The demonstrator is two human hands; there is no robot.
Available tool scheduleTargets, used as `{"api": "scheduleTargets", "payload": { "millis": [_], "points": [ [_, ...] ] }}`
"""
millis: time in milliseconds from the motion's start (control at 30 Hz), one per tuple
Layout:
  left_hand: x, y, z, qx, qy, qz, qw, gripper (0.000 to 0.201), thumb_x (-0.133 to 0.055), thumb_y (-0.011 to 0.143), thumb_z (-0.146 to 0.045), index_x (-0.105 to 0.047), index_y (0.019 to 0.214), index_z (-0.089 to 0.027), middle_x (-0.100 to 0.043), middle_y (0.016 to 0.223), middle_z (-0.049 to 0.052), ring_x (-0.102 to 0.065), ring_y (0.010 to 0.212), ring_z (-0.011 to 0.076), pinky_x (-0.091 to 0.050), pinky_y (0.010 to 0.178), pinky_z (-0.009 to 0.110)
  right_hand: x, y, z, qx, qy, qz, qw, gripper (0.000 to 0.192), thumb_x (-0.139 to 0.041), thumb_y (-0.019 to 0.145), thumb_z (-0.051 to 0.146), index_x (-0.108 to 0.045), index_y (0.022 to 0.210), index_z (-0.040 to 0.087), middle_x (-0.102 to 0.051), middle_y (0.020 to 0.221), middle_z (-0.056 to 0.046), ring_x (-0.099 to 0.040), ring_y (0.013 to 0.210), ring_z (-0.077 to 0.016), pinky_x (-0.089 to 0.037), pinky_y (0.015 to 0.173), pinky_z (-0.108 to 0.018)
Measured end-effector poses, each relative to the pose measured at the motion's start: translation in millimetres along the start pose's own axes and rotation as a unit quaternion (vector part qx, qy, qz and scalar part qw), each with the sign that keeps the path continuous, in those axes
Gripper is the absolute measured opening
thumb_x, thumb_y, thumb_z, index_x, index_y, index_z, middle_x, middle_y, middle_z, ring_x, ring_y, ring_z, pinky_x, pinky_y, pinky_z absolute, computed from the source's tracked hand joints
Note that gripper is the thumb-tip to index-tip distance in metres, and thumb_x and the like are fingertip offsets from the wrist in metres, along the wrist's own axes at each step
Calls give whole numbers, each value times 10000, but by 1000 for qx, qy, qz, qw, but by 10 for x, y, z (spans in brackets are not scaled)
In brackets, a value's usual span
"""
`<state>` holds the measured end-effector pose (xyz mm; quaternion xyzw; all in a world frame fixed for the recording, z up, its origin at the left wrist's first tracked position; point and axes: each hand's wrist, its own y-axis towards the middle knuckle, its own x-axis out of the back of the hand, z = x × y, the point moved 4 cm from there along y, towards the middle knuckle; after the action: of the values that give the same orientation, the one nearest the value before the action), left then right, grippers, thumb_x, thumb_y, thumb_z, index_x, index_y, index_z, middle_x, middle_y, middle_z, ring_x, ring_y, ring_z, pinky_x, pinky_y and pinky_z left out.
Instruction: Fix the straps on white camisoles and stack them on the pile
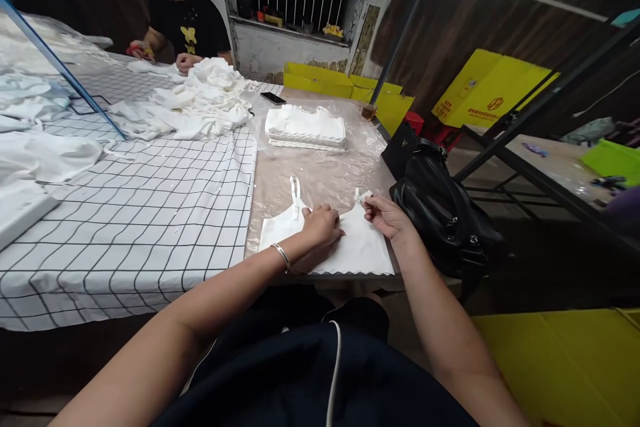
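A small white camisole top (pixel 356 250) lies flat at the near edge of the plastic-covered table (pixel 320 173). My left hand (pixel 323 225) presses down on its middle, fingers curled on the cloth. My right hand (pixel 385 213) pinches the top's right shoulder strap (pixel 363 197) between fingers and thumb. The left strap (pixel 296 191) lies free on the table.
A folded stack of white garments (pixel 306 127) sits farther back, a loose heap of white cloth (pixel 200 100) to its left. A black bag (pixel 445 213) hangs at the table's right edge. A checked cloth (pixel 140 213) covers the left. Another person (pixel 185 27) works at the far end. A phone (pixel 273 98) lies nearby.
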<state>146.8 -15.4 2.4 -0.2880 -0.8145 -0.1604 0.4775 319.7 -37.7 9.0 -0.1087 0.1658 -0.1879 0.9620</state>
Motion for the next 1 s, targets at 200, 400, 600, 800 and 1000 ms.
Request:
{"api": "scheduleTargets", "payload": {
  "millis": [200, 400, 600, 800, 1000],
  "points": [
    [-52, 60, 14, 4, -58, 20, 998, 115, -697, 772, -254, -691, 870, -194, -704, 982, 78, -531, 1069, 309, -290, 881, 440, 1, -46, -26, 18, -59, 25, 998, 225, -839, 590, 176, -626, 660, 154, -640, 581, 7, -482, 450, -58, -351, 423, -172],
    [-67, 44, 27, 21, -98, 10, 995, 141, -687, 795, -316, -738, 791, -184, -714, 953, 76, -543, 1058, 305, -282, 894, 446, -126, -148, -80, 98, -190, 91, 973, 242, -838, 601, 322, -660, 664, 171, -609, 599, 37, -476, 538, -77, -356, 516, -203],
    [-61, 46, 44, 18, -108, 8, 994, 194, -726, 765, -367, -734, 767, -173, -713, 940, 72, -580, 980, 273, -303, 866, 411, -174, -202, -151, 195, -303, 107, 927, 192, -800, 641, 353, -672, 659, 212, -525, 608, 44, -416, 589, -105, -324, 535, -222],
    [-72, 58, 64, 17, -105, 3, 994, 169, -699, 772, -323, -714, 721, -162, -716, 902, 64, -601, 921, 250, -302, 824, 393, -199, -208, -228, 239, -342, 98, 903, 165, -758, 665, 344, -650, 624, 227, -533, 670, 22, -452, 657, -135, -353, 583, -243],
    [-85, 60, 76, 28, -116, 0, 993, 203, -676, 793, -330, -695, 695, -154, -713, 915, 64, -613, 898, 248, -290, 824, 400, -192, -194, -290, 257, -360, 103, 891, 146, -734, 687, 301, -625, 621, 231, -523, 678, 17, -455, 670, -143, -352, 614, -257]
  ]
}}
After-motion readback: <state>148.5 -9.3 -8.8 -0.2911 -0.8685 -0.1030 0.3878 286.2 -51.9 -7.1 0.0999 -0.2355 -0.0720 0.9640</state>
